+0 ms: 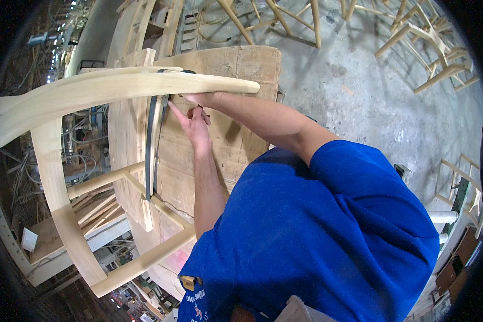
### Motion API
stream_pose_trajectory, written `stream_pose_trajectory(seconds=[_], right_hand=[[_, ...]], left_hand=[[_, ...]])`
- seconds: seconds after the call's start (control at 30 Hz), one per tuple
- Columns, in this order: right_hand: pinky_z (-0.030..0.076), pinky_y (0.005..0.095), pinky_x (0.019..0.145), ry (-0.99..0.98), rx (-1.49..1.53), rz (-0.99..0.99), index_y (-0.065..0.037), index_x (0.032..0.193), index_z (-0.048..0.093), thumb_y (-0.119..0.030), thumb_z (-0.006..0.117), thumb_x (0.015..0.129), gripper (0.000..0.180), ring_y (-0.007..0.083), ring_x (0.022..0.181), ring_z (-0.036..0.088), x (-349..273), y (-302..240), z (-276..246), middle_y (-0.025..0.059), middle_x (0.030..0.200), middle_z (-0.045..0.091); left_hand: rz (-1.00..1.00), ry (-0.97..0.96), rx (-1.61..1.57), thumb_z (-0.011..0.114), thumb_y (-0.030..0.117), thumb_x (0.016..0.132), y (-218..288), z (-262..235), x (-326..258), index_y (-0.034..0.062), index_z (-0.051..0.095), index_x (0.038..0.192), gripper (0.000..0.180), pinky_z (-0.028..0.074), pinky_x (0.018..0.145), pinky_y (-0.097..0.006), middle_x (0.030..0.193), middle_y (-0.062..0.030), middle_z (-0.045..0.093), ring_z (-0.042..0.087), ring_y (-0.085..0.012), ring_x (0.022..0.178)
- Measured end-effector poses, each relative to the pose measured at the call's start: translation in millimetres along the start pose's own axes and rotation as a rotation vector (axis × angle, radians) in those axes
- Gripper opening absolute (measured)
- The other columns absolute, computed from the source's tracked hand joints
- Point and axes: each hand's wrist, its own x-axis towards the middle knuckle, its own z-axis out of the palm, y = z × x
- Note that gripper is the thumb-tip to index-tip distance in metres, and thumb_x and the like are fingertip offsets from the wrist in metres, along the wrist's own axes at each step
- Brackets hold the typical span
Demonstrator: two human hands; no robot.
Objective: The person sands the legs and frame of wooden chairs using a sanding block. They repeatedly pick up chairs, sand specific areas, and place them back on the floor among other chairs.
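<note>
A pale wooden chair frame (83, 247) lies on its side at the left, with a long curved rail (145, 84) across the top. A dark strap (149, 145) runs between that rail and a lower rung, with a small metal buckle (165, 100) near its upper end. My left hand (197, 129) is under the curved rail, one digit stretched to the buckle and the other fingers loosely bent. My right hand (194, 99) reaches in from the right beneath the same rail. Its fingers are hidden behind the wood. A dark object (188, 71) peeks above the rail there.
Worn brown boards (241, 64) cover the bench under the frame. Several wooden chair frames (432, 40) stand on the grey concrete floor (354, 75) at the far right. Loose wood strips (99, 209) and hoses (83, 158) lie beyond the frame on the left.
</note>
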Motion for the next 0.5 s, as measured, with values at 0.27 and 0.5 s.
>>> stream_pose_trajectory(seconds=[0.27,0.5], right_hand=[[0.051,0.0418,0.082,0.053,-0.029,-0.125,-0.005,0.104,0.066,-0.03,0.051,0.1,0.029,0.026,0.088,0.064,1,-6,-1,0.0125,0.1,0.07],[0.051,0.042,0.082,0.116,-0.062,-0.213,-0.005,0.104,0.066,-0.03,0.051,0.101,0.029,0.026,0.088,0.064,-1,-3,2,0.0124,0.102,0.069]], left_hand=[[-0.036,-0.07,0.055,0.048,-0.008,0.085,-7,-12,-2,0.0231,-0.004,0.16,0.096,0.037,0.048,-0.024,0.068,0.002,0.046,0.039,-0.0079,0.054],[0.22,-0.142,0.321,0.06,-0.002,0.086,0,-44,0,0.0201,0.026,0.159,0.083,0.049,0.067,-0.029,0.082,-0.0006,0.052,0.053,-0.0122,0.071]])
